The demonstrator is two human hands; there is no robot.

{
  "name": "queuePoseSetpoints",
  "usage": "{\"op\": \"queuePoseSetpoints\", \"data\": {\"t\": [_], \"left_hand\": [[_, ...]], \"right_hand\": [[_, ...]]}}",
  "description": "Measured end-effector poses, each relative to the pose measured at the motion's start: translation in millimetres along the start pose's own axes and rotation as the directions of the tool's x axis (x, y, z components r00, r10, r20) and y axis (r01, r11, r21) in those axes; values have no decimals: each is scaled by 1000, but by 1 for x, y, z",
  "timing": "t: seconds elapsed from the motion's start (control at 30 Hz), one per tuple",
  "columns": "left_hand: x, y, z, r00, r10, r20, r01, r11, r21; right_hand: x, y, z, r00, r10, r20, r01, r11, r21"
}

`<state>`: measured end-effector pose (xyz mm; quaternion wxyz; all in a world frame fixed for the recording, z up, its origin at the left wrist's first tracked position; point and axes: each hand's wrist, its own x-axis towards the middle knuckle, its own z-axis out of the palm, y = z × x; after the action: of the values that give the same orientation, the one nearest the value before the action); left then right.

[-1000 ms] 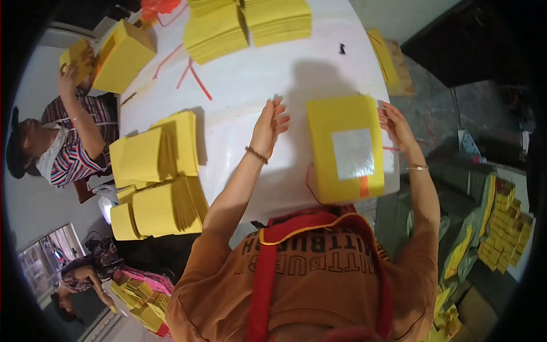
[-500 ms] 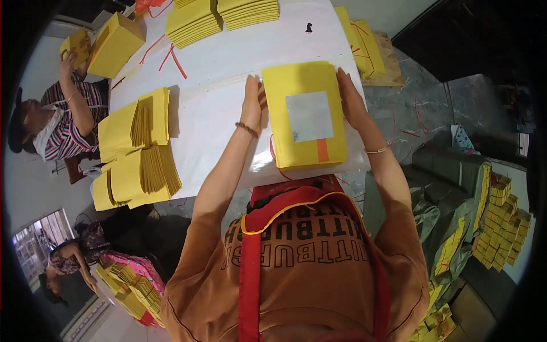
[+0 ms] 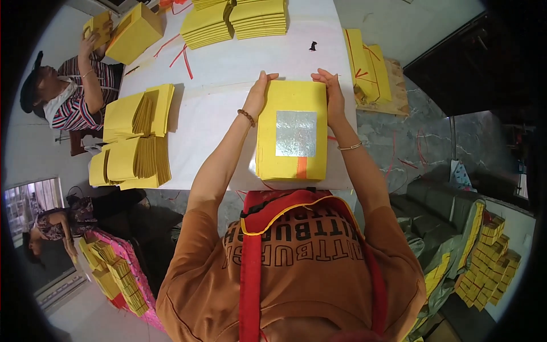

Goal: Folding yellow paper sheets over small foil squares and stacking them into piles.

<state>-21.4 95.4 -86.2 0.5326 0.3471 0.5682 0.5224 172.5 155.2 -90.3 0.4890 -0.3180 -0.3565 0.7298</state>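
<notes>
1. From where I stand, the yellow bundle (image 3: 269, 130) lies squarely between the two hands, its long axis running away from the wearer's red apron (image 3: 250, 285). Neither hand looks clearly nearer; both sit at its far half.
2. Well off to the left of the bundle, a co-worker in a striped shirt (image 3: 104, 84) holds up a yellow block (image 3: 98, 29), close to a larger yellow box (image 3: 135, 34).
3. Nearer, but apart from the bundle's left side, folded yellow stacks (image 3: 121, 159) sit on the white surface (image 3: 211, 122).
4. The left hand (image 3: 260, 94) lies along the bundle's left edge, fingers reaching past the far left corner. It isn't clenched; I can't tell how hard it presses, if at all.
5. The bundle itself rests on the surface, a silver square (image 3: 296, 134) on its top and an orange strip (image 3: 302, 167) running from that toward its near edge. Beyond its far edge, apart from it, are more yellow piles (image 3: 259, 23).
6. The right hand (image 3: 334, 100) mirrors the left at the bundle's right edge, fingers bent inward about the far right corner, not clenched; its pressure I can't tell either.
7. Farther right of the bundle, off the surface, tied yellow packs (image 3: 376, 71) lie on a wooden board (image 3: 397, 107).
</notes>
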Motion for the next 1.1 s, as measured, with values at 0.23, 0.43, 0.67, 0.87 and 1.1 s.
{"op": "queuePoseSetpoints", "data": {"t": [0.23,0.43,0.67,0.87,1.1], "left_hand": [[-1,-24,-23,996,47,-82,-74,925,-371],[-72,-46,-3,996,79,26,-67,945,-319],[-92,-52,10,992,99,82,-63,931,-359],[-121,-51,11,996,66,61,-38,924,-380],[-138,-43,22,998,67,20,-54,919,-390]], "right_hand": [[7,12,-29,979,103,175,-103,995,-6],[-63,19,-34,999,14,-38,-18,995,-99],[-91,14,-11,991,18,136,20,962,-272],[-108,9,-22,991,90,101,-63,969,-240],[-123,15,-22,993,35,112,-6,970,-245]]}}
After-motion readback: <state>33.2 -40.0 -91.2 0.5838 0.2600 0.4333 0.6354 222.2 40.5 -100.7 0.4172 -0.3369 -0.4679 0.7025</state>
